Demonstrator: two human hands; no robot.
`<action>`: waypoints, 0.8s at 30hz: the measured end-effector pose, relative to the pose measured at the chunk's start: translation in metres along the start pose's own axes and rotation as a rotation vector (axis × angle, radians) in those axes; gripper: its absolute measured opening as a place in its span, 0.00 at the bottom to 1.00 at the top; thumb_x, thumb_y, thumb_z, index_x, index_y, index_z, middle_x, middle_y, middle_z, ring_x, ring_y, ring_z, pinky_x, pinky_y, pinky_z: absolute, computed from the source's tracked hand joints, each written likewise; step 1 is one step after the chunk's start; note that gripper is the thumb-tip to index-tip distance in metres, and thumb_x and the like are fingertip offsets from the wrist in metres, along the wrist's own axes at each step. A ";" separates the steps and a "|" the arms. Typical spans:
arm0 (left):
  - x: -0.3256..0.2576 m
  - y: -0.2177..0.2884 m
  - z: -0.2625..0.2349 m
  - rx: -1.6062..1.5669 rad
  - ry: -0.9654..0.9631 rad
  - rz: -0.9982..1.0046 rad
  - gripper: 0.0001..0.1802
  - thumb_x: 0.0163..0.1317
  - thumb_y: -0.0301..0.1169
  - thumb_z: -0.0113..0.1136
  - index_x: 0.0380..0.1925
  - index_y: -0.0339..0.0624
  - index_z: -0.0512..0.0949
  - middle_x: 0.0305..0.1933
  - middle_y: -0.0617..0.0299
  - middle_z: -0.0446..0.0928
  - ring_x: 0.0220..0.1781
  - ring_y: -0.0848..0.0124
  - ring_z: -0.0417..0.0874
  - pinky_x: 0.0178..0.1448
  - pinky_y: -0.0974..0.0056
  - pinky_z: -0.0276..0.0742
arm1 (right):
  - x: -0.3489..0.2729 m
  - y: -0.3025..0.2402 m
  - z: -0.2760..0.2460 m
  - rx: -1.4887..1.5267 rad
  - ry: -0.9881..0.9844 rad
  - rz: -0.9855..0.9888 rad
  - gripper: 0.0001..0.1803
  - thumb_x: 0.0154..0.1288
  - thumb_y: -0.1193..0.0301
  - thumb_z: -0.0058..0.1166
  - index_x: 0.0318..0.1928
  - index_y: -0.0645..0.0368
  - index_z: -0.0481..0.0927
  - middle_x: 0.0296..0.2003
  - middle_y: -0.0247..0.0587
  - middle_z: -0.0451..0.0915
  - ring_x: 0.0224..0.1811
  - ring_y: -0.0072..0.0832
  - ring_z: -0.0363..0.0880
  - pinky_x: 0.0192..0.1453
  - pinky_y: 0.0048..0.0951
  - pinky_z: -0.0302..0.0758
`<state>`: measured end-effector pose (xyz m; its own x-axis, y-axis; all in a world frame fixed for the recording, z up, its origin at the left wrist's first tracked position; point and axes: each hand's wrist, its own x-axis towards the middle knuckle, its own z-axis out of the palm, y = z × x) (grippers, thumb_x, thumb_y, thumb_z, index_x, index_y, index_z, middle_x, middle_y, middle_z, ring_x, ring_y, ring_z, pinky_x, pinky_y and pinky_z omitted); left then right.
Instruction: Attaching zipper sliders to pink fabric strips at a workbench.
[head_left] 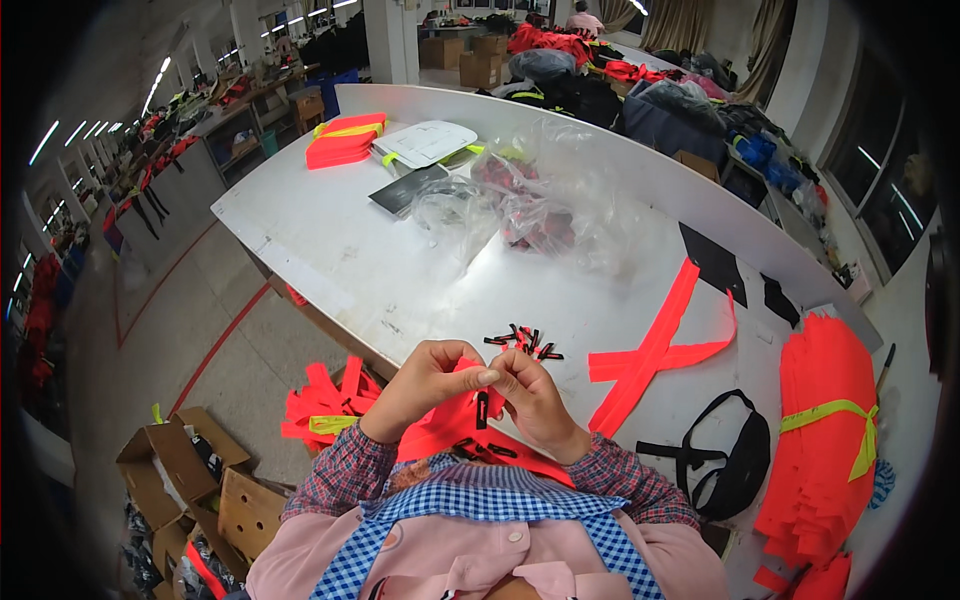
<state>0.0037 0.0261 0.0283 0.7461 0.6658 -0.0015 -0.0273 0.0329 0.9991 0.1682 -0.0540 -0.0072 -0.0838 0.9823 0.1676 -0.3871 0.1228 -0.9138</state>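
My left hand [420, 390] and my right hand [540, 402] meet over the near edge of the table, thumbs and fingers pinched together. Between them is a bright orange-red fabric strip [435, 428], its top partly covered by my fingers. A small black pull tab [482, 410] hangs below the pinch. More orange-red fabric lies over my lap, with several black tabs on it. Just beyond my fingers sits a loose pile of small black tabs [537, 345] with orange-red bits.
On the white table [380, 300], crossed orange-red strips [655, 345] lie at right, near a black strapped pouch [735, 450] and a tied orange-red bundle [825, 410]. Farther back are a clear plastic bag [590, 230] and an orange-red stack [345, 148]. Cardboard boxes [175, 460] stand lower left.
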 end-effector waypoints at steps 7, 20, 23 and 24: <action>0.005 -0.009 0.012 -0.057 -0.198 -0.107 0.12 0.58 0.30 0.68 0.39 0.34 0.81 0.34 0.69 0.81 0.38 0.83 0.77 0.44 0.73 0.74 | 0.006 0.002 -0.002 0.031 0.341 -0.177 0.10 0.74 0.65 0.47 0.37 0.57 0.72 0.29 0.24 0.71 0.30 0.10 0.66 0.34 0.15 0.67; -0.034 -0.044 -0.061 0.548 -0.367 -0.248 0.13 0.56 0.35 0.70 0.34 0.36 0.83 0.23 0.74 0.76 0.28 0.84 0.73 0.33 0.71 0.71 | 0.016 -0.100 -0.155 0.177 0.979 -0.559 0.22 0.72 0.53 0.47 0.47 0.61 0.76 0.45 0.38 0.79 0.46 0.30 0.79 0.53 0.34 0.76; -0.058 -0.076 -0.132 0.514 -0.301 -0.356 0.14 0.55 0.34 0.71 0.35 0.34 0.82 0.27 0.70 0.79 0.32 0.82 0.74 0.37 0.70 0.72 | 0.008 -0.109 -0.169 0.138 1.047 -0.656 0.23 0.72 0.53 0.47 0.49 0.62 0.75 0.47 0.38 0.79 0.48 0.30 0.78 0.55 0.35 0.76; -0.067 -0.051 -0.139 0.560 -0.249 -0.396 0.14 0.54 0.34 0.71 0.34 0.34 0.82 0.27 0.70 0.79 0.32 0.82 0.75 0.38 0.71 0.73 | 0.005 -0.110 -0.170 0.097 1.064 -0.688 0.23 0.72 0.53 0.47 0.50 0.63 0.75 0.48 0.38 0.79 0.49 0.30 0.78 0.56 0.34 0.75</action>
<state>-0.1376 0.0833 -0.0280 0.7607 0.4913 -0.4242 0.5707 -0.1947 0.7978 0.3667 -0.0390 0.0311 0.9191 0.3530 0.1751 -0.1260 0.6842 -0.7183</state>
